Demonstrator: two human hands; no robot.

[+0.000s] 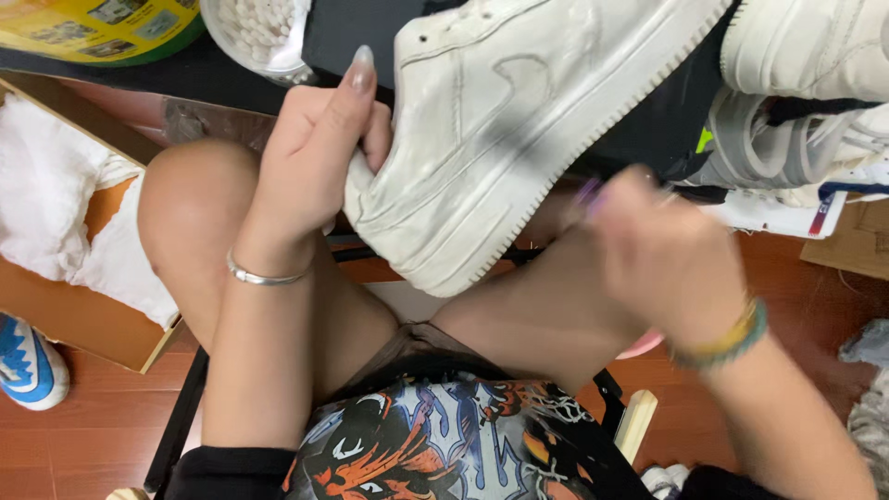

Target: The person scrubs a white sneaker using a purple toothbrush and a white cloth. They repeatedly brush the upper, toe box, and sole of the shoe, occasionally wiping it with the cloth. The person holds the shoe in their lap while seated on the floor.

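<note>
A white low-top sneaker (500,120) with a grey smudge on its side lies tilted across my lap, heel toward me. My left hand (315,148) grips its heel, thumb up along the back edge. A silver bangle sits on that wrist. My right hand (662,255) is blurred by motion just right of the sole. Its fingers are curled around something small with a purple tip, which I cannot make out. That wrist wears beaded bracelets.
An open cardboard box (93,319) with white wrapping paper stands at the left, and a blue and white shoe (28,366) lies below it. More white and grey sneakers (796,102) are piled at the top right. A clear tub of cotton swabs (259,28) sits at the top.
</note>
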